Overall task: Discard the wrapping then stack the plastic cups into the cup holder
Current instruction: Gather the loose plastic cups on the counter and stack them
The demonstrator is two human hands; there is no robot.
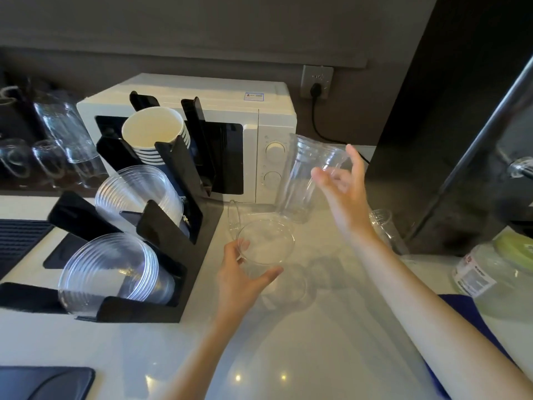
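I see a clear plastic cup (265,243) upright on the white counter (317,342), its rim facing me, and my left hand (242,272) wraps its near side, thumb and fingers closed around the wall. My right hand (343,186) is raised above the counter with a second clear cup (331,160) pinched at its rim between thumb and fingers; just beside it a tall stack of clear cups (297,180) stands in front of the microwave (259,116). To the left, the black cup holder (173,226) carries two slots of nested clear cups and one of paper cups (155,131). The sticker on the microwave and the label on the jar (490,272) at right are too blurred to read. More clear plastic lies behind my right forearm, hard to make out.
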